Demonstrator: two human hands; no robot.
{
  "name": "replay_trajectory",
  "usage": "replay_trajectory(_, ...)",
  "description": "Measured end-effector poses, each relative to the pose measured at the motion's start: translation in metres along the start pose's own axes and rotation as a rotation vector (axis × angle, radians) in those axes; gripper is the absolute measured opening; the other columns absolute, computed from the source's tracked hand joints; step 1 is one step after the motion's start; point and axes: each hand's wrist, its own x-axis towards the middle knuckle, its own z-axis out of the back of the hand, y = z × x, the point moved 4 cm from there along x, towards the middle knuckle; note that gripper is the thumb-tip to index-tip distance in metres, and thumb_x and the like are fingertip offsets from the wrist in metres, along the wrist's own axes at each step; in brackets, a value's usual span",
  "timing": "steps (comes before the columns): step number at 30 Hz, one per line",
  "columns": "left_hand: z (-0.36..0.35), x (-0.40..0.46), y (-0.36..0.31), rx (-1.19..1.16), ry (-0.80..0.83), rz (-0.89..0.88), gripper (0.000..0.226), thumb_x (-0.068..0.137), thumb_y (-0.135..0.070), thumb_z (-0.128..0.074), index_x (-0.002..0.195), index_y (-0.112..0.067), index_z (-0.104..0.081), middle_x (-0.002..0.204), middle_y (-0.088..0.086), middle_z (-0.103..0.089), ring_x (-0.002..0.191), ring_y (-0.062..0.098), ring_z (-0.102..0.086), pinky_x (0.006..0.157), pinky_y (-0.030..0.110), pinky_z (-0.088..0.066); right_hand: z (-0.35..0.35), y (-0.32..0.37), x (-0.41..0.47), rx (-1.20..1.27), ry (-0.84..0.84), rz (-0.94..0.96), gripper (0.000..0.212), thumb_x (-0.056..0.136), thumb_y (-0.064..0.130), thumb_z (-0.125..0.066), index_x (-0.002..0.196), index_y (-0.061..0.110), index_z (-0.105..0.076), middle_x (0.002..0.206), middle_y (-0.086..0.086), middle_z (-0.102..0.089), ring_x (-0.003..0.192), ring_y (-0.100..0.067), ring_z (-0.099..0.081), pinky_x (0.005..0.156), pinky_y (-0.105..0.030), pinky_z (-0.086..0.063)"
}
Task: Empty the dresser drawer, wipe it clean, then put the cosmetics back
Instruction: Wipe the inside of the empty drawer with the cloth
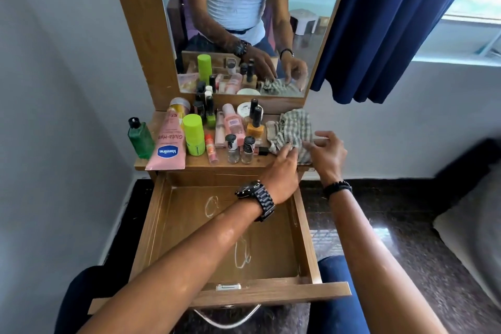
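Drawer (173, 225) of the dresser stands pulled fully out toward the person, bare of cosmetics, its wooden floor marked with pale ring-shaped stains (241, 252), so by my reading the emptying is done and the wiping is about to start. The cosmetics sit crowded on the dresser top (195, 164), presumably parked there to free the drawer: a pink Vaseline tube (168, 148) lying flat, a green bottle (140, 139) at the left edge, a lime-green roll-on (193, 134), and small nail polish bottles (232, 148) near the front. A checked cloth (294, 127) lies crumpled at the right end of the top. The left hand (282, 173) reaches across the drawer, its fingers curled into the cloth's near edge; the right hand (326, 152) rests on the same cloth with fingers spread. The left fingertips are buried in folds, so how firm the pinch is cannot be told. The mirror (244, 22) repeats the scene.
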Motion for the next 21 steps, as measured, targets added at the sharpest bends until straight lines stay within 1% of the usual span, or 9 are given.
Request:
replay_trajectory(3, -0.001, -0.004, 0.0, -0.016, -0.004, -0.008, 0.057, 0.095, -0.001, -0.035, 0.148, -0.009, -0.015, 0.158, 0.004, -0.004, 0.144, 0.023, -0.016, 0.113, 0.033, -0.026, 0.008, -0.004, 0.001, 0.145, 0.023, -0.093, 0.045, 0.078, 0.01, -0.072, 0.12, 0.008, -0.057, 0.098, -0.005, -0.068, 0.086, -0.014, -0.064, 0.076, -0.024, -0.051)
replay_trajectory(5, -0.002, -0.008, -0.005, -0.03, -0.027, -0.033, 0.055, 0.095, 0.0, -0.035, 0.147, -0.008, -0.019, 0.157, 0.005, -0.009, 0.143, 0.022, -0.017, 0.112, 0.03, -0.025, 0.014, -0.007, 0.001, 0.365, 0.08, -0.198, 0.047, 0.079, 0.002, -0.067, 0.124, 0.001, -0.054, 0.107, -0.015, -0.066, 0.093, -0.023, -0.065, 0.08, -0.032, -0.052)
replay_trajectory(9, -0.001, -0.022, -0.019, -0.106, -0.065, -0.087, 0.048, 0.096, -0.005, -0.035, 0.144, -0.004, -0.027, 0.153, 0.007, -0.022, 0.141, 0.02, -0.023, 0.113, 0.024, -0.018, 0.031, 0.0, -0.014, 0.778, 0.232, -0.353, 0.018, 0.083, -0.007, -0.055, 0.099, -0.006, -0.063, 0.098, -0.02, -0.065, 0.085, -0.03, -0.065, 0.082, -0.039, -0.054)
replay_trajectory(11, 0.001, -0.031, -0.022, -0.154, -0.105, -0.116, 0.045, 0.095, -0.006, -0.038, 0.14, -0.003, -0.037, 0.149, 0.008, -0.032, 0.135, 0.02, -0.034, 0.114, 0.026, -0.025, 0.041, 0.001, -0.024, 0.903, 0.291, -0.419, 0.018, 0.084, -0.006, -0.052, 0.1, -0.006, -0.06, 0.103, -0.022, -0.062, 0.092, -0.032, -0.064, 0.087, -0.042, -0.054)
replay_trajectory(12, 0.002, -0.035, -0.022, -0.176, -0.12, -0.122, 0.04, 0.094, -0.007, -0.04, 0.134, -0.004, -0.045, 0.143, 0.007, -0.041, 0.129, 0.019, -0.042, 0.109, 0.027, -0.033, 0.046, 0.001, -0.032, 0.933, 0.325, -0.445, 0.023, 0.085, -0.005, -0.05, 0.107, -0.006, -0.058, 0.107, -0.023, -0.062, 0.095, -0.033, -0.064, 0.084, -0.042, -0.055)
replay_trajectory(14, 0.004, -0.048, -0.018, -0.229, -0.134, -0.107, 0.024, 0.093, -0.012, -0.046, 0.11, -0.007, -0.063, 0.118, 0.006, -0.061, 0.102, 0.018, -0.057, 0.088, 0.029, -0.046, 0.054, 0.001, -0.051, 0.937, 0.409, -0.477, 0.035, 0.085, -0.003, -0.047, 0.119, -0.007, -0.054, 0.116, -0.025, -0.06, 0.101, -0.034, -0.063, 0.078, -0.042, -0.057)
replay_trajectory(16, 0.008, -0.06, -0.009, -0.317, -0.147, -0.053, 0.018, 0.092, -0.021, -0.051, 0.086, -0.01, -0.064, 0.091, 0.005, -0.068, 0.081, 0.02, -0.061, 0.071, 0.033, -0.049, 0.06, 0.004, -0.072, 0.924, 0.502, -0.473, 0.039, 0.084, -0.004, -0.043, 0.12, -0.002, -0.057, 0.119, -0.023, -0.061, 0.105, -0.033, -0.063, 0.08, -0.042, -0.056)
replay_trajectory(18, 0.014, -0.074, 0.002, -0.431, -0.178, 0.034, 0.019, 0.092, -0.031, -0.051, 0.083, -0.015, -0.057, 0.086, 0.002, -0.065, 0.082, 0.023, -0.063, 0.071, 0.041, -0.053, 0.063, 0.009, -0.094, 0.922, 0.6, -0.428, 0.04, 0.083, -0.007, -0.039, 0.115, 0.003, -0.061, 0.113, -0.019, -0.066, 0.1, -0.028, -0.066, 0.081, -0.039, -0.057)
replay_trajectory(21, 0.021, -0.092, 0.016, -0.664, -0.192, 0.155, 0.021, 0.092, -0.036, -0.051, 0.102, -0.018, -0.047, 0.098, 0.002, -0.057, 0.093, 0.02, -0.06, 0.079, 0.045, -0.054, 0.057, 0.016, -0.129, 0.899, 0.732, -0.421, 0.043, 0.082, -0.011, -0.036, 0.112, 0.005, -0.062, 0.104, -0.015, -0.069, 0.091, -0.024, -0.069, 0.08, -0.037, -0.058)
